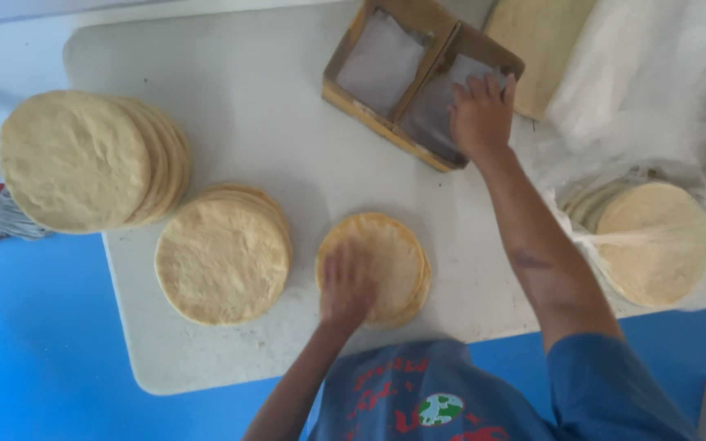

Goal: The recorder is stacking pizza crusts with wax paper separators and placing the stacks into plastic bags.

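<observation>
Tortillas (382, 265), round, pale and floury, sit stacked on the white surface (288, 122) under the blurred, flat-pressed left hand (346, 286), while the right hand (481, 114), fingers spread, touches grey paper (443, 102) in a cardboard box (418, 24).

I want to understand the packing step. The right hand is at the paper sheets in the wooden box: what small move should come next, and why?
Probably the right hand should lift one grey paper sheet from the wooden two-compartment box, because its fingers already rest on it, while the left hand presses the small stack of round pale-yellow tortillas.
</observation>
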